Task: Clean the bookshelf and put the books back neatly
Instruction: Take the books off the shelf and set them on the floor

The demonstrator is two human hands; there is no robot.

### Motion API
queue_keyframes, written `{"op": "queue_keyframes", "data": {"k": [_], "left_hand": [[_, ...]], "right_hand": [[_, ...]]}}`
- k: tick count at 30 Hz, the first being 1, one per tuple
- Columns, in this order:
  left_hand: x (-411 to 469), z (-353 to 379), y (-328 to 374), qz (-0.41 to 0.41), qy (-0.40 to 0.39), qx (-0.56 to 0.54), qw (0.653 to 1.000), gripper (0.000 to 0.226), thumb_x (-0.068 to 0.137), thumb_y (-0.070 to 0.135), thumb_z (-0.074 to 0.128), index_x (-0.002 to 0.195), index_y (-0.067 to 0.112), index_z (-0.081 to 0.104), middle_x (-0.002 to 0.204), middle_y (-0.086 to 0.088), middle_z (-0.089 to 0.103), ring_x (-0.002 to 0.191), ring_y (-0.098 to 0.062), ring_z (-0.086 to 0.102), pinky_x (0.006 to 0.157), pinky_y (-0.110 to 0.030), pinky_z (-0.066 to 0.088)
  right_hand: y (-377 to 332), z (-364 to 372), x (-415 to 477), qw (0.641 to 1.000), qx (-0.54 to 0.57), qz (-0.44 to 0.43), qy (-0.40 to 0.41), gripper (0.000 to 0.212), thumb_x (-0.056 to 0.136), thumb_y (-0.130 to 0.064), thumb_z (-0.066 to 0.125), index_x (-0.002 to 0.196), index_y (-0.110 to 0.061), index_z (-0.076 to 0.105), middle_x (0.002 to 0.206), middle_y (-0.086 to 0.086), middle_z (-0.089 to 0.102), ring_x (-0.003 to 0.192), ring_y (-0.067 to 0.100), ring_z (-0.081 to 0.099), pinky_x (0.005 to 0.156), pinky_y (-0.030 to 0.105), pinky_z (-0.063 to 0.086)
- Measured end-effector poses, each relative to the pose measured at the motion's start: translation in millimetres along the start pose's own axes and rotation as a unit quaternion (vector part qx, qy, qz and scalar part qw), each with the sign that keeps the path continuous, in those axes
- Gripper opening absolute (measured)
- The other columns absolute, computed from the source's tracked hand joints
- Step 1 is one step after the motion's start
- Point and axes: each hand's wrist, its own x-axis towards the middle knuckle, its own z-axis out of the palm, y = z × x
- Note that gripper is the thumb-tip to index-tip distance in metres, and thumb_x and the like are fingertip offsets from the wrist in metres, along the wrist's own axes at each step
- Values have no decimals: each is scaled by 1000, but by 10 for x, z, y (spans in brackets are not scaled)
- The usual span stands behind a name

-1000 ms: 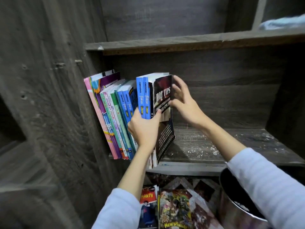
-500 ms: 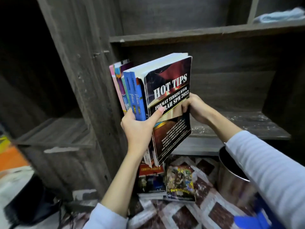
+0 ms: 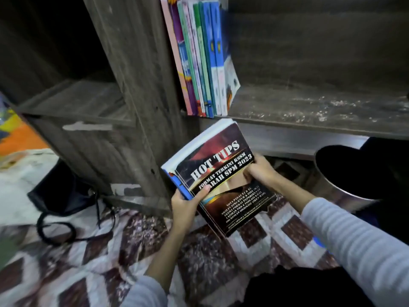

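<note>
my left hand [image 3: 184, 204] grips the book stack [image 3: 223, 171] at its spine edge, thumb on the cover; my right hand [image 3: 262, 172] clasps the opposite edge. the stack hangs tilted below the dusty shelf [image 3: 309, 107]. i judge it heavy, glossy and soft-covered, best supported from underneath.

Home room indicated, not workplace. Dark wood-grain bookshelf [image 3: 137, 85] seen low, near floor; thin colourful books [image 3: 199, 58] stood in row on dusty shelf board. Floor covered by patchwork-patterned cloth [image 3: 132, 240]. Black strapped bag [image 3: 59, 191] slumped beside bookshelf; metal bin [image 3: 327, 191] stood at right.
</note>
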Motion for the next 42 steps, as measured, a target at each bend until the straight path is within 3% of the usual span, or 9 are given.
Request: {"op": "queue_keyframes", "data": {"k": [3,6,10,14,19,27,32,37,42], "left_hand": [[64,-74,-592,-107,21,18,994,40,69,11,81,107,7,66,102,-5,70,94,-18,67,84,-30,56],[72,-128,-1054,-206,45,-19,977,60,58,15,85,113,7,63,108,-7,69,103,-29,64,95,-50,49],[-5,-187,-1530,-317,72,-49,944,76,50,23,92,117,3,61,108,-9,70,100,-29,67,94,-49,50],[-89,-180,-1827,-387,134,-86,908,50,63,13,83,105,-5,64,99,-15,71,86,-30,68,78,-40,54],[-76,-155,-2056,-437,202,-100,871,33,77,3,71,108,-6,61,97,-19,67,70,-28,63,54,-30,54],[40,-176,-2320,-454,278,-70,843,50,75,21,76,115,-2,56,113,-20,62,87,-29,61,76,-40,55],[110,-254,-2627,-468,333,-16,818,97,30,36,88,112,-2,56,107,-20,62,92,-39,63,81,-51,54],[113,-181,-2438,-473,331,-15,816,68,58,13,88,114,-3,53,109,-23,61,97,-39,62,83,-52,54],[218,-129,-2202,-486,378,43,787,93,52,26,84,129,1,38,133,-22,45,117,-39,50,96,-48,47]], "right_hand": [[346,238,117,998,-47,14,-38,47,63,-11,54,110,-16,56,92,3,60,91,19,56,77,28,44],[638,448,225,992,-91,24,-89,45,62,-19,49,107,-15,50,93,7,59,90,24,58,67,25,39],[1024,723,395,979,-127,35,-156,25,83,-13,54,103,-18,39,83,-2,52,90,22,52,68,26,36],[1254,994,547,952,-205,25,-228,41,95,-32,47,129,-9,42,122,13,56,111,33,52,88,35,41],[1436,1333,728,929,-259,37,-262,41,92,-27,49,129,-9,46,129,18,54,114,34,53,94,37,45],[1627,1655,920,891,-317,32,-324,63,89,-14,52,145,-7,24,144,18,39,126,33,46,96,36,42],[1728,1673,963,894,-324,0,-309,52,87,-9,53,137,-10,39,137,15,48,120,31,51,98,41,45],[1780,1649,879,870,-412,-42,-269,40,94,-15,46,133,-8,42,131,18,52,116,34,54,94,43,47],[1652,1522,804,868,-434,-81,-228,34,93,-14,49,126,-7,50,120,17,59,108,33,59,82,39,49]]}}
